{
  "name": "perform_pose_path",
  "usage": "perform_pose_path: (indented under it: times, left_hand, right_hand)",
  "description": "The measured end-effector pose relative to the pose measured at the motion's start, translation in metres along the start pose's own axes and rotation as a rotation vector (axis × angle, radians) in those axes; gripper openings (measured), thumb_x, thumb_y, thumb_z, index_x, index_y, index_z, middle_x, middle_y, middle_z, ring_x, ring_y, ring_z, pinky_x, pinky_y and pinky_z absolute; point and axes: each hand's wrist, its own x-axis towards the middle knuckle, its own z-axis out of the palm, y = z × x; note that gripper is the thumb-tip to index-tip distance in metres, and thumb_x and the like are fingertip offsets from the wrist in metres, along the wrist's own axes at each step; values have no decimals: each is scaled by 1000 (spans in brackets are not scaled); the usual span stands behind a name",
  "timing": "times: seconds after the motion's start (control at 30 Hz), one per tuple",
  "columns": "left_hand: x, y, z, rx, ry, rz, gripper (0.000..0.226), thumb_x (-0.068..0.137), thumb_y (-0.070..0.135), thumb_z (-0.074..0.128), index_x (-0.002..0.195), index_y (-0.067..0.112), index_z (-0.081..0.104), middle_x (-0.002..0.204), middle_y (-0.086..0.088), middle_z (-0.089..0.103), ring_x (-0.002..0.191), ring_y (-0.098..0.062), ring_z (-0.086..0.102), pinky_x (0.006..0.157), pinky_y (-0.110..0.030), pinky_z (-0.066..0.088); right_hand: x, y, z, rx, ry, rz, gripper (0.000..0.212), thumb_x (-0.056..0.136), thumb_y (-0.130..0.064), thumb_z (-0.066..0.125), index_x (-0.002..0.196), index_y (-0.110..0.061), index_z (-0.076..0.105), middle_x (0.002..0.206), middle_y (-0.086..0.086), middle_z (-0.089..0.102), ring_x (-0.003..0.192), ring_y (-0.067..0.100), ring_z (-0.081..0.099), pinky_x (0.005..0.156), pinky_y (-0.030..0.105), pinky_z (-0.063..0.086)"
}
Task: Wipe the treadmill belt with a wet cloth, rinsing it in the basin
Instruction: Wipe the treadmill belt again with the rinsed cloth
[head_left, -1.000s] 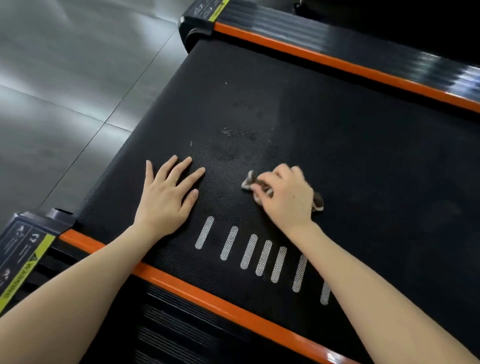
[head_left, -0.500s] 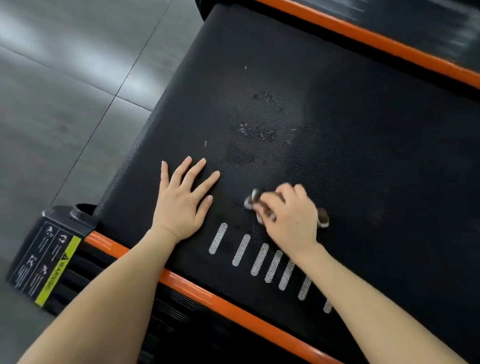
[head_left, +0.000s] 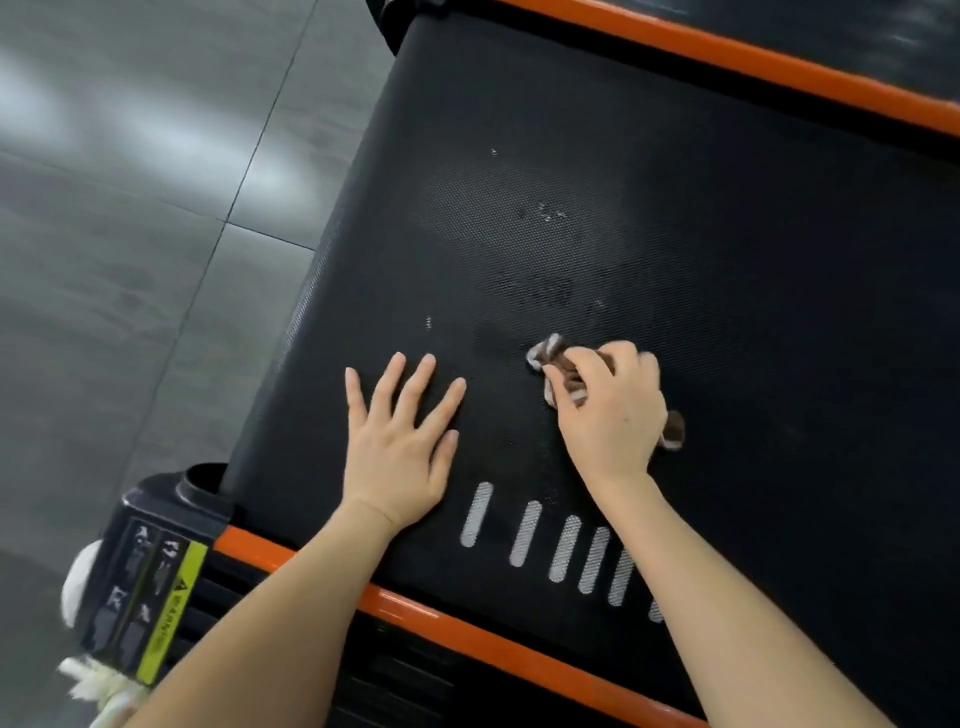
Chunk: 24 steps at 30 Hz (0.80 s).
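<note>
The right hand (head_left: 610, 410) is curling its fingers round a bunched cloth (head_left: 553, 358), pinching it and pressing it onto the belt (head_left: 727, 260). It is working roughly midway across the belt, just beyond the white stripes (head_left: 524, 532) by the near edge. Brown-and-white ends are poking out past the fingertips and behind the heel of the hand. The left hand (head_left: 397, 452) is lying flat beside it, fingers spread, holding nothing and bracing closer to the belt's end corner.

The cloth is looking small, soft and light. Being wet, it is probably dragging on the textured belt and wanting to roll, so it is best held as a wad under the palm, not by a loose end. Damp marks (head_left: 550, 213) are showing farther across the belt. No basin is in view.

Against the frame a second back, both hands are sitting in much the same spots by the stripes, and the cloth is barely shifting. The view is swinging: the far corner cap is gone, and the near cap (head_left: 156, 571) is showing more fully.
</note>
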Motion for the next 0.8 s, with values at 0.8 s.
perform_pose_path:
  times: [0.8]
  left_hand:
    - [16,-29,-40,-160,-193,108,48,92,37,36,132,21,55,137,-15,51,124,-38,45,108,-61,28]
  right_hand:
    - [-111,-92,-19,-114,-113,502,23,75,-31,77,91,-19,67,94,10,53,82,29,50,55,35,46]
